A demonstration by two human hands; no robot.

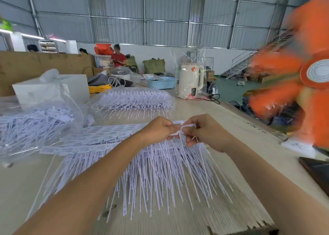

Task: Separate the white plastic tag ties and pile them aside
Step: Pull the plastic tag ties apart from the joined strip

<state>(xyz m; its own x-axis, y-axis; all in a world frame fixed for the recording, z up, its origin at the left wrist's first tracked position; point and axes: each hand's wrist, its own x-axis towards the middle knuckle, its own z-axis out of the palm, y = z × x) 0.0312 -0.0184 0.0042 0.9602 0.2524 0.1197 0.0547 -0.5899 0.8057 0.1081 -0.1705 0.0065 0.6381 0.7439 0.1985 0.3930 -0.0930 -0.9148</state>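
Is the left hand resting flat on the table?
No, the left hand is raised and, with the right hand, pinches a white tag tie.

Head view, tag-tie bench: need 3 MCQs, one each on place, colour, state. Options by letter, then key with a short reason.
1. Where does the blue basket sit?
A. at the far end of the table, left of the white kettle
B. under the hands
C. on the floor

2. What colour is the spinning fan at right?
A. green
B. orange
C. black

3. What are the hands doing?
A. resting flat on the table
B. both pinching one tag tie
C. lifting the kettle

Key: 1 A, it stands beside the white kettle. 2 B, its blurred blades are orange. 3 B, left hand and right hand pinch a tag tie above the joined strips.
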